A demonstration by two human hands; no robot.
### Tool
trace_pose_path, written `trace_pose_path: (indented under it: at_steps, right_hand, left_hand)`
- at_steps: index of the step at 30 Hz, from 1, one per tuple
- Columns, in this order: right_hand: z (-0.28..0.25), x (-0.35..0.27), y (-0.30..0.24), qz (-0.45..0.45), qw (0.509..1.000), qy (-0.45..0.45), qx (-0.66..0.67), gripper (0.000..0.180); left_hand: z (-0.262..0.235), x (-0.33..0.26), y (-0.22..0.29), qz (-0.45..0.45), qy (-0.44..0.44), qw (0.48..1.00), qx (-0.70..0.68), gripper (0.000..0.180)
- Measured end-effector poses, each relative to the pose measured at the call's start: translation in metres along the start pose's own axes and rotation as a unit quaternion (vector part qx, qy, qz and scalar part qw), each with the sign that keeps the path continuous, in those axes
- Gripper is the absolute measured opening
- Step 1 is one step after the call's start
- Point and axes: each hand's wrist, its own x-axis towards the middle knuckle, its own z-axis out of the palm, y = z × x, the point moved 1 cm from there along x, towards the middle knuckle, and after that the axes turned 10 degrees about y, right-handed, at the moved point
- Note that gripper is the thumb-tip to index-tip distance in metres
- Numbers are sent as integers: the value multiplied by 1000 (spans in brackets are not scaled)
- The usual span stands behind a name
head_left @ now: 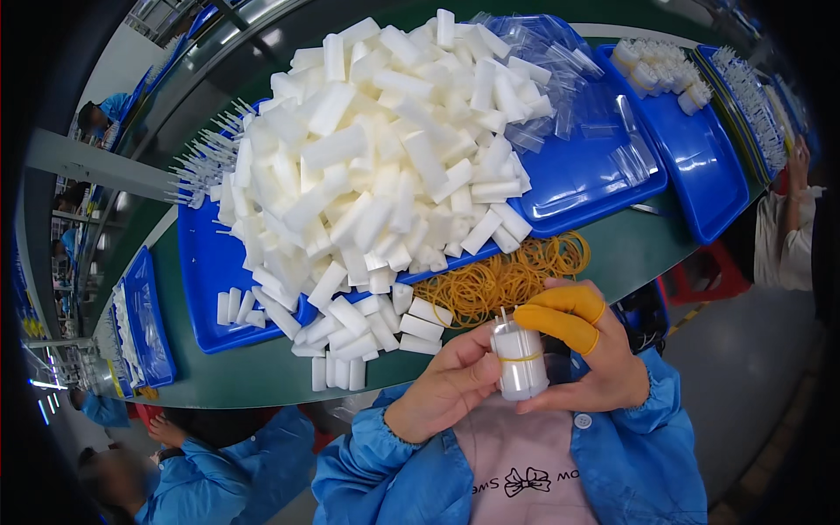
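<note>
In front of my chest, both hands hold a small upright bundle (523, 374) of clear and white plastic parts. A yellow rubber band (521, 358) circles its middle, and thin white tips stick up from the top. My left hand (451, 382) grips its left side, with the thumb across the front. My right hand (604, 363) closes on it from the right, the thumb underneath and the fingers near the top. Two of its fingers wear orange finger cots (569, 306). Just beyond the hands lies a heap of yellow rubber bands (499, 280).
A tall pile of white foam blocks (376, 157) covers a blue tray (203, 302), with loose blocks (350, 337) near the table edge. Clear plastic sleeves (560, 87) lie in another tray (595, 188). Bundled parts (656, 66) sit farther right. Co-workers (219, 468) are on both sides.
</note>
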Motion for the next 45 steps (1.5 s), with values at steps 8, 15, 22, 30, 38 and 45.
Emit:
trace_pose_path:
  at_steps: [8, 15, 22, 30, 38, 45]
  right_hand:
    - [3, 5, -10, -6, 995, -27, -100, 70]
    - [3, 6, -5, -1, 997, -27, -69, 68]
    - [3, 6, -8, -31, 993, -36, -109, 72]
    - [2, 8, -13, 1, 992, -28, -122, 67]
    - [1, 3, -6, -12, 996, -17, -89, 71]
    - [3, 8, -14, -20, 985, -54, -164, 71]
  left_hand:
    - [3, 6, -2, 52, 17, 997, 50, 74]
    - [0, 3, 5, -14, -44, 999, -9, 61]
    - [-2, 8, -7, 70, 18, 995, 74, 70]
    - [2, 7, 2, 57, -3, 997, 42, 76]
    - [4, 5, -1, 2, -6, 1000, -17, 79]
    - [-5, 11, -8, 70, -17, 997, 36, 54]
